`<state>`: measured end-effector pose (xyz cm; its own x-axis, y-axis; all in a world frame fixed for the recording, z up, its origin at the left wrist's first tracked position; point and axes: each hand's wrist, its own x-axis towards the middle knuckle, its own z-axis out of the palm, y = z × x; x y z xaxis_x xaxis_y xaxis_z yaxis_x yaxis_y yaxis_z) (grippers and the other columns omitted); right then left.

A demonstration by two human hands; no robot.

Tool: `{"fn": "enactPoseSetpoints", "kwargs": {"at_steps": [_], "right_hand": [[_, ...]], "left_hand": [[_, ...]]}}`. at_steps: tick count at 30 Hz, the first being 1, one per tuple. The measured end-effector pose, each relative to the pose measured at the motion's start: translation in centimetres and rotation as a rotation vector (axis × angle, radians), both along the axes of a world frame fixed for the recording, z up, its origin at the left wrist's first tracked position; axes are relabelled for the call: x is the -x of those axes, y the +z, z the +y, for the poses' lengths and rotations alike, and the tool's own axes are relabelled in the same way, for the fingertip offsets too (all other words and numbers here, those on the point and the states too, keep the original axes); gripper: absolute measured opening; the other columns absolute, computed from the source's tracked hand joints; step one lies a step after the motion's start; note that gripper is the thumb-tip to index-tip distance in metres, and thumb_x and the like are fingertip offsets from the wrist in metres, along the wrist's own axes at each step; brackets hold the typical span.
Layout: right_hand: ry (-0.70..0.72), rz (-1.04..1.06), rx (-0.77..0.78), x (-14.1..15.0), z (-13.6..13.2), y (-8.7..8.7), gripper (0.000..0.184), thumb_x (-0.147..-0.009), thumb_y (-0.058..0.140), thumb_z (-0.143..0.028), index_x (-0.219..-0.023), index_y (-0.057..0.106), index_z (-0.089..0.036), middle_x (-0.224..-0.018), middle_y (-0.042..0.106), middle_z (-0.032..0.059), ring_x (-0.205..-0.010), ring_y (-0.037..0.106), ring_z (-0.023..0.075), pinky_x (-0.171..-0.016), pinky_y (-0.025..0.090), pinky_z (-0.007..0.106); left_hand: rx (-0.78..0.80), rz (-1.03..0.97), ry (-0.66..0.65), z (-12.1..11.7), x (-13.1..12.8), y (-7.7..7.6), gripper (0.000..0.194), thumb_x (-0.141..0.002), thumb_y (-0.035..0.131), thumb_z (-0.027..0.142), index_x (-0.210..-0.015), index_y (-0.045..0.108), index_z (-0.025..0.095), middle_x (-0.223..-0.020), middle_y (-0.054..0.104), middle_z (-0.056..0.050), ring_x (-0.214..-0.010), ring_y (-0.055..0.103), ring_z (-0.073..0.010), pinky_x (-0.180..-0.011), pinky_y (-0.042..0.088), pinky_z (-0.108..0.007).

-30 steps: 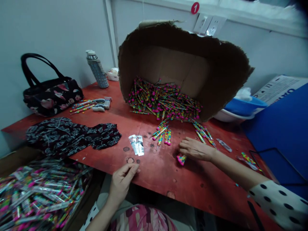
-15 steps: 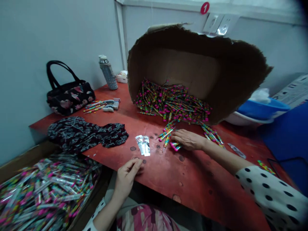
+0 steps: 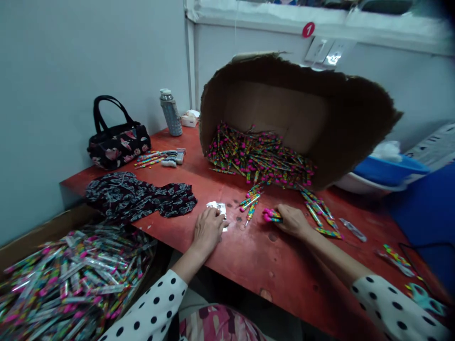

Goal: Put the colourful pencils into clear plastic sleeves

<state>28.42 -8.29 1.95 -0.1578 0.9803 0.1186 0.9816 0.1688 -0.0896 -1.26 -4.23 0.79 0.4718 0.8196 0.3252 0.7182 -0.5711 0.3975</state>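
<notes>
My left hand [image 3: 209,231] lies on the red table with its fingers over a crumpled clear plastic sleeve [image 3: 217,207], partly hiding it. My right hand [image 3: 292,221] grips a small bunch of colourful beaded sticks with pink ends [image 3: 272,216]. Loose sticks [image 3: 250,203] lie just beyond that bunch, and more [image 3: 322,213] lie to the right of my right hand. A large heap of them [image 3: 259,158] spills from a cardboard box on its side [image 3: 273,102].
A red table [image 3: 270,270] bears a black floral handbag [image 3: 119,146], a water bottle [image 3: 170,112] and dark patterned cloth [image 3: 139,199]. Wrapped sticks [image 3: 74,279] fill a carton at lower left. A white basin with blue contents [image 3: 386,174] stands at right.
My left hand has moved forward from the table's front edge onto the plastic sleeve. My right hand has stayed with the bunch of sticks, and the view has turned slightly.
</notes>
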Motion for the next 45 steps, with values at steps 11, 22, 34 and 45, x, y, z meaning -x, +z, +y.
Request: {"fn": "enactPoseSetpoints", "kwargs": {"at_steps": [11, 22, 34, 45], "right_hand": [[-0.509, 0.318, 0.034, 2.2, -0.4, 2.2, 0.024, -0.063, 0.059, -0.028, -0.086, 0.057, -0.022, -0.071, 0.061, 0.0032, -0.067, 0.057, 0.0226, -0.054, 0.035, 0.027], [-0.455, 1.853, 0.648, 11.5, -3.2, 3.6, 0.015, -0.055, 0.069, -0.020, -0.067, 0.063, -0.014, -0.056, 0.059, -0.0009, -0.046, 0.051, 0.0096, -0.048, 0.040, 0.023], [-0.429, 1.792, 0.269, 12.9, -1.9, 4.5, 0.019, -0.051, 0.066, -0.011, -0.069, 0.060, -0.016, -0.055, 0.056, -0.0051, -0.049, 0.049, 0.0096, -0.050, 0.037, 0.022], [-0.453, 1.751, 0.354, 12.4, -2.0, 4.1, 0.017, -0.051, 0.068, -0.016, -0.065, 0.057, -0.016, -0.053, 0.055, -0.0042, -0.047, 0.048, 0.0103, -0.048, 0.036, 0.023]], "left_hand": [[-0.113, -0.063, 0.018, -0.5, 0.4, -0.1, 0.019, -0.082, 0.051, 0.033, -0.082, 0.067, 0.022, -0.081, 0.055, -0.005, -0.077, 0.048, -0.0167, -0.070, 0.037, -0.030], [-0.508, -0.317, -0.364, -3.1, 0.7, 1.3, 0.042, -0.080, 0.052, 0.010, -0.120, 0.050, 0.022, -0.080, 0.057, -0.004, -0.087, 0.055, -0.0161, -0.076, 0.047, -0.031], [0.483, -0.725, -0.119, -5.9, 0.1, 2.2, 0.038, -0.079, 0.055, 0.031, -0.115, 0.058, 0.019, -0.075, 0.064, -0.004, -0.065, 0.058, -0.0140, -0.061, 0.048, -0.024], [1.127, -0.830, -0.077, -5.8, -1.1, 2.1, 0.028, -0.067, 0.066, 0.039, -0.063, 0.067, 0.011, -0.058, 0.063, -0.005, -0.052, 0.058, -0.0116, -0.052, 0.048, -0.021]]}}
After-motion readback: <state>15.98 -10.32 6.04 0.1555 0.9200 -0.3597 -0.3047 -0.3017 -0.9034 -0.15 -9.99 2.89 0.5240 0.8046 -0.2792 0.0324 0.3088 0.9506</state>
